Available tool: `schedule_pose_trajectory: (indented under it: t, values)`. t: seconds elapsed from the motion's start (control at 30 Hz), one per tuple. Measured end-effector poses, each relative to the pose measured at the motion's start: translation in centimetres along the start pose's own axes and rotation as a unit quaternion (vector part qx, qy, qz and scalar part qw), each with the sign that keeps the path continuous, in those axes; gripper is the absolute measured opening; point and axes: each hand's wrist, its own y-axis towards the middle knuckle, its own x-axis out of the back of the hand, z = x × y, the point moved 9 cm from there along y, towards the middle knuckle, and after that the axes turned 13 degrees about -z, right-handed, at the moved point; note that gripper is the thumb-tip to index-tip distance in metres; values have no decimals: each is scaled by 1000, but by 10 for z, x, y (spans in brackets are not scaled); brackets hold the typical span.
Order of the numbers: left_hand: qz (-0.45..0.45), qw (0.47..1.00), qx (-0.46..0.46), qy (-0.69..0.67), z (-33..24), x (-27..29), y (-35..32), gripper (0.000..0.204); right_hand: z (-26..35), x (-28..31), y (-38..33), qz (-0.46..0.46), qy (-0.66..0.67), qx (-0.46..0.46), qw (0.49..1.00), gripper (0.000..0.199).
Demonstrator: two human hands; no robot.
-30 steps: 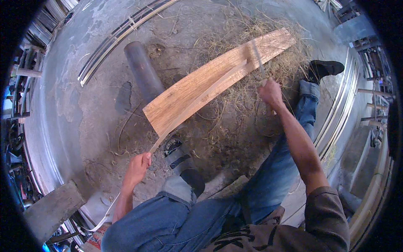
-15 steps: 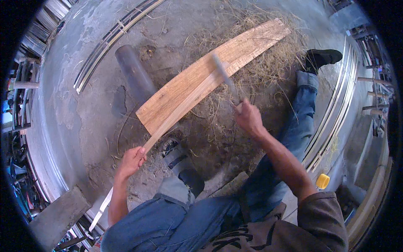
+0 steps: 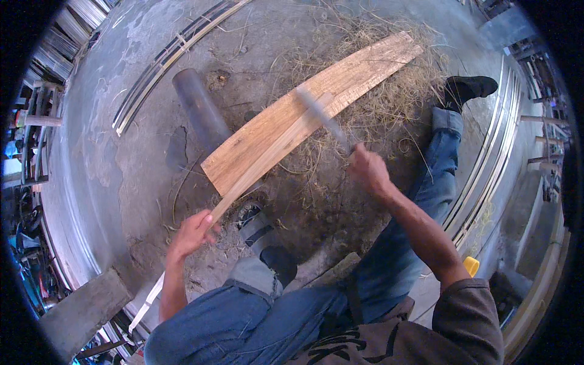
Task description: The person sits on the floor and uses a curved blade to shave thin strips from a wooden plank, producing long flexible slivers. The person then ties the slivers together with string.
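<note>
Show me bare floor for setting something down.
Bare grey concrete floor lies between the dark brown cylinder and the bundled dark and pale strips. Crowded: curly straw-coloured shavings beside the long tan wooden board, which a blurred grey blade crosses.

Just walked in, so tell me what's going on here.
A person is working a thin pale strip over a wooden board. The left hand holds the strip just off the board's near end. The right hand grips a narrow, blade-like tool, blurred, which crosses over the strip near its far end; whether it touches is unclear. Fine curly shavings litter the floor around the board's far end.
</note>
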Motion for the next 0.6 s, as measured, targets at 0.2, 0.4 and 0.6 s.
schedule_pose_trajectory:
  t: [0.2,0.4,0.6]
  values:
    - [-256,913,-248,201,-54,-5,-2,33,-29,47,22,-118,-14,-103,987,26]
    - [-67,995,-63,32,-3,-10,9,50,45,53,6,-91,33,12,995,32]
    - [-59,993,-50,85,14,-17,4,54,177,-58,-84,133,87,141,977,20]
